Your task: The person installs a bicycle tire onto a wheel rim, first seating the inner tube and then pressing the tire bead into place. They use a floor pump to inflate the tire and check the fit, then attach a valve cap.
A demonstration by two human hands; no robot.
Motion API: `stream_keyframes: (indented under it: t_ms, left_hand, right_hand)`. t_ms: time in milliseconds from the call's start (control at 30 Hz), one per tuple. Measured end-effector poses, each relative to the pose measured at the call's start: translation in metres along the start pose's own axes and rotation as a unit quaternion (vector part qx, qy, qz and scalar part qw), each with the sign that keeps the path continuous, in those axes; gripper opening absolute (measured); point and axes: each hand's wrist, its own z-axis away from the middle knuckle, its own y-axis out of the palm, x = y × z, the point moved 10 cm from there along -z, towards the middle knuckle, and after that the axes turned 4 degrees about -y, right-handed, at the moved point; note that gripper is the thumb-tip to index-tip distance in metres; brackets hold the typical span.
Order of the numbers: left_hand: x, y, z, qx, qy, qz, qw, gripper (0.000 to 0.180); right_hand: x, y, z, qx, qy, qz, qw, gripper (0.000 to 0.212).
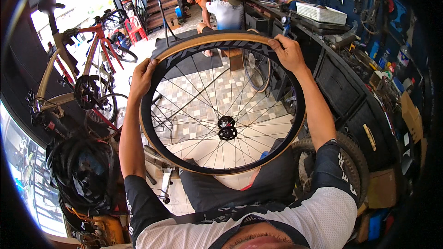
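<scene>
A bicycle wheel (146, 103) with a deep black rim and a tan-walled tyre (210, 40) is held up in front of me, its lower edge above my lap. Thin dark spokes run to a black hub (227, 128) in the middle. My left hand (143, 77) is closed round the tyre at the upper left, thumb on top. At the upper right my right hand (288, 53) grips the tyre the same way, its thumb pressed on the tan wall. The fingers behind the wheel are hidden on both sides.
A red and gold bicycle (87, 69) hangs at the left, above black coiled tyres (80, 173). Along the right runs a cluttered workbench with a white basket (321, 14). A knobby tyre (353, 166) stands by my right elbow. Another person (224, 14) sits ahead, one stands beyond.
</scene>
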Motion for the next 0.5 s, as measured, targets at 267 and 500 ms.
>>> stream_keyframes:
  t_ms: [267,500]
  left_hand:
    - [-0.065,0.017,-0.002,-0.036,0.068,-0.191,0.979,0.043]
    - [-0.059,0.024,-0.016,0.017,0.034,-0.065,0.997,0.054]
  right_hand:
    - [0.001,0.002,-0.004,0.048,0.053,-0.034,0.997,0.06]
    - [0.065,0.002,-0.012,-0.053,-0.071,0.134,0.987,0.049]
